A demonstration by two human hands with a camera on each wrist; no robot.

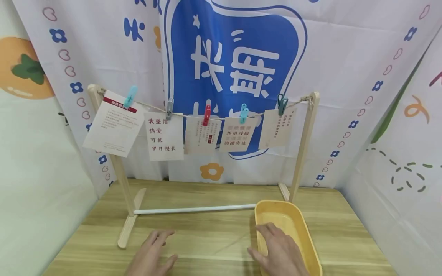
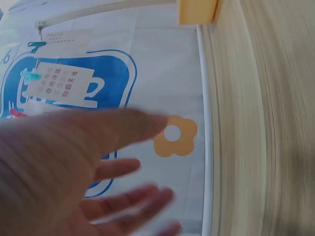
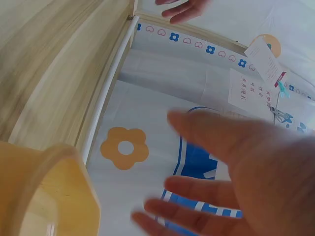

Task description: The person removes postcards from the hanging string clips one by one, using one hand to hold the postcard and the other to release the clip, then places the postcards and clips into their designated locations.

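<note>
My left hand is held over the table at the lower left, its fingers spread and nothing in them. Over the yellow tray hovers my right hand, loosely spread and holding nothing. Beyond both hands a twine line runs between two wooden posts. Clothespins fix several printed cards to it: a tilted card with a red band under a light blue clothespin, a card under a grey clothespin, then cards under a red clothespin, another light blue one and a dark green one.
A white rod joins the stand's feet low over the wooden table. The left post and right post rise at the sides. Behind hangs a white and blue printed cloth; patterned fabric borders the right side.
</note>
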